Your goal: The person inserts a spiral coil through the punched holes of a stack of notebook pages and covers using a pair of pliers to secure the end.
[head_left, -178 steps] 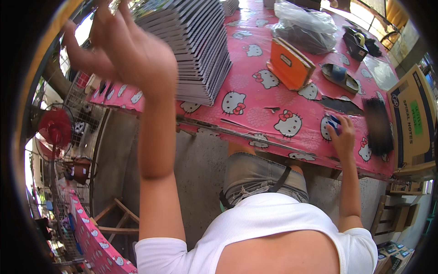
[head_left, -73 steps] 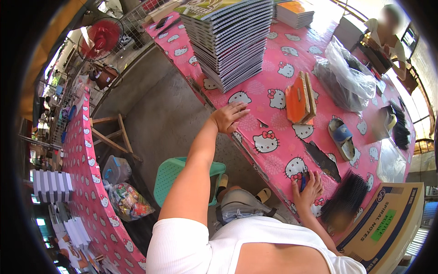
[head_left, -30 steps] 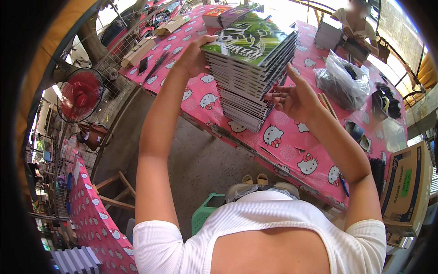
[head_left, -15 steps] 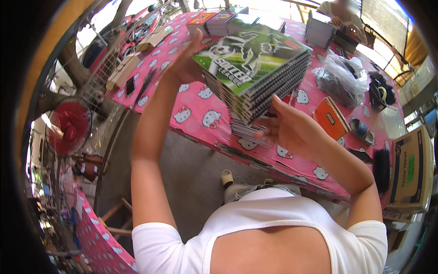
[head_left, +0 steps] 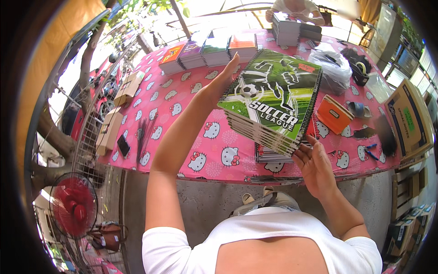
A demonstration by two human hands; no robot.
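Note:
A stack of spiral notebooks (head_left: 278,86) with green soccer covers is between my two hands, its top cover facing up. My left hand (head_left: 222,82) presses on its left side, fingers stretched along the far left edge. My right hand (head_left: 315,166) is at the near right corner, fingers curled against the lower edge of the stack with the palm turned up. Black spiral bindings run along the right side. Below the near edge, part of a second pile of notebooks (head_left: 269,155) lies on the table; the rest is hidden.
A pink patterned cloth covers the table (head_left: 182,137). Several notebook piles (head_left: 214,57) stand at the back. To the right are a plastic bag (head_left: 331,68), an orange notebook (head_left: 335,114), blue-handled pliers (head_left: 372,151) and a cardboard box (head_left: 408,118). A person (head_left: 296,11) sits opposite.
My view has turned and levelled over the table. The notebook stack has turned so its cover faces me more squarely, and my right hand sits lower at its near corner.

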